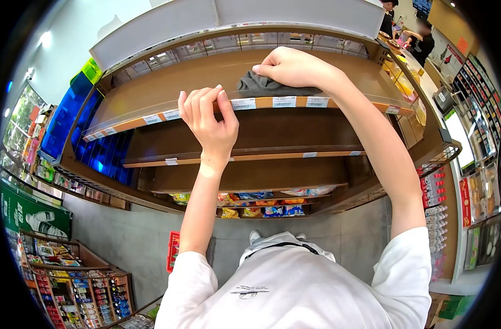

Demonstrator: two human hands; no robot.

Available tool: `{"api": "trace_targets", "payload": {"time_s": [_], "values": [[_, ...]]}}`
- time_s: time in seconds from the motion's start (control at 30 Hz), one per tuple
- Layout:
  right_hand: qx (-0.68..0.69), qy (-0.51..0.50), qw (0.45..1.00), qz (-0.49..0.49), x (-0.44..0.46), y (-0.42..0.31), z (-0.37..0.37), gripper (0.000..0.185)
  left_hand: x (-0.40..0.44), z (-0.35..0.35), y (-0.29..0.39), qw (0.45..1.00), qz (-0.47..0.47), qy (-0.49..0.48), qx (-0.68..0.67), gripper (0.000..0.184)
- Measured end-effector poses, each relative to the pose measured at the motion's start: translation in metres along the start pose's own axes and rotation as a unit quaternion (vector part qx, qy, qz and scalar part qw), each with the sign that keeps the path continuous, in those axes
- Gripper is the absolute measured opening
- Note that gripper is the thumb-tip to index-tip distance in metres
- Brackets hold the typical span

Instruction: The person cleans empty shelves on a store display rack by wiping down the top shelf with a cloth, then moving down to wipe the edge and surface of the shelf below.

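A dark grey cloth (267, 86) lies bunched on the brown top shelf (152, 98), near its front edge. My right hand (297, 67) presses down on the cloth with curled fingers, gripping part of it. To the left, my left hand (209, 118) is raised at the clear front strip of the shelf, its fingers bent and somewhat apart, with nothing visible in it. White price labels (284, 102) line the orange-brown edge just below the cloth.
Lower brown shelves (283, 131) sit beneath, with bagged snacks (261, 211) at the bottom. A red basket (173, 252) stands on the grey floor. Blue panels (69, 118) flank the left side. Two people (424, 44) are at a counter at the upper right.
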State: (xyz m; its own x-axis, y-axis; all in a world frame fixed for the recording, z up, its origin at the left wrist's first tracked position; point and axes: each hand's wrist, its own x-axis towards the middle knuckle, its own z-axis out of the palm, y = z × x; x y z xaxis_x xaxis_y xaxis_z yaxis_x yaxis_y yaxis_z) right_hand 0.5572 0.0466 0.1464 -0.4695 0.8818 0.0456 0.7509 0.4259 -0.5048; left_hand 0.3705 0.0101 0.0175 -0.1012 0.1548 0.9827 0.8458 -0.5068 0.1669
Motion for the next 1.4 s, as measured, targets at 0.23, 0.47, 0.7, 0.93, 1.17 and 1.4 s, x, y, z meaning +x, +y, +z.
{"api": "trace_targets", "payload": {"time_s": [0.23, 0.47, 0.7, 0.93, 1.17, 1.4], "values": [[-0.029, -0.006, 1.0, 0.0, 0.008, -0.001, 0.004, 0.045, 0.001, 0.015, 0.037, 0.998, 0.012, 0.011, -0.058, 0.011], [-0.017, 0.022, 0.999, -0.018, 0.002, 0.013, 0.003, 0.043, -0.004, 0.015, 0.029, 0.999, 0.025, -0.006, -0.04, 0.019], [0.013, 0.059, 0.998, 0.003, -0.018, 0.036, -0.011, 0.046, -0.006, 0.014, 0.03, 0.999, 0.021, -0.012, -0.048, 0.018], [-0.007, 0.013, 1.0, 0.024, -0.023, 0.032, -0.015, 0.043, -0.003, 0.007, 0.029, 0.997, 0.033, -0.042, -0.048, 0.019], [-0.042, 0.02, 0.999, 0.013, -0.018, 0.032, -0.011, 0.044, 0.002, 0.023, 0.066, 0.992, 0.049, -0.062, -0.1, 0.014], [-0.02, 0.018, 0.999, 0.024, -0.021, 0.036, -0.014, 0.045, 0.003, 0.019, 0.059, 0.991, 0.061, -0.059, -0.103, 0.016]]}}
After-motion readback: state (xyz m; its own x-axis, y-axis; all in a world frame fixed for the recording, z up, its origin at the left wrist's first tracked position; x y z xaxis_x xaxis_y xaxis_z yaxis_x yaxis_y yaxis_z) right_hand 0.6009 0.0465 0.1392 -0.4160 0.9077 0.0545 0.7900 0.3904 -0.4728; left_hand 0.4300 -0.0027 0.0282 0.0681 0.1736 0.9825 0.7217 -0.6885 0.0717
